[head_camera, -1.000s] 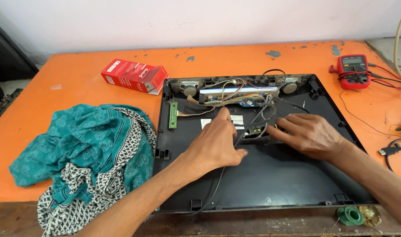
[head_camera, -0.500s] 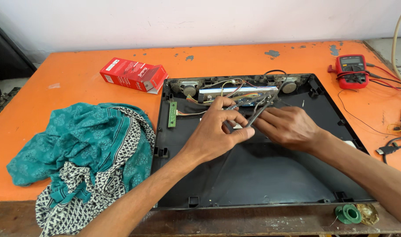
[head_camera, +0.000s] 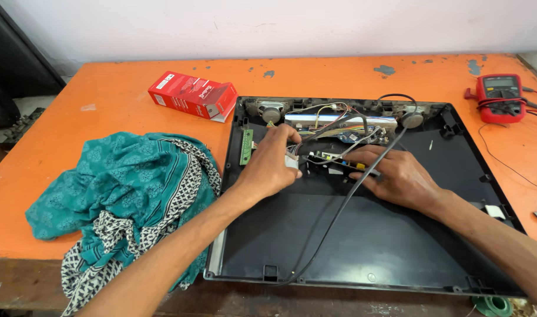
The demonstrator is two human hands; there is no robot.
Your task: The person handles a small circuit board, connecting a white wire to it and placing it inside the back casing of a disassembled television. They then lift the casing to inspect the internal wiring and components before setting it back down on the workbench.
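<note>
Head view: both hands [head_camera: 274, 164] shifted up onto the circuit board [head_camera: 333, 157].

An orange table [head_camera: 339, 73] fills most of the view, its paint chipped to grey patches along the far edge and its front edge worn to bare, dark wood. Beyond the hands, past the table's far edge, rises a plain off-white wall [head_camera: 280, 26], scuffed and faintly marked. To the left of the hands, off the table's corner, stands something dark and slanted [head_camera: 19, 70], too shadowed to identify, with a strip of pale floor [head_camera: 22, 111] showing below it. The light is soft and even, casting only faint shadows.
</note>
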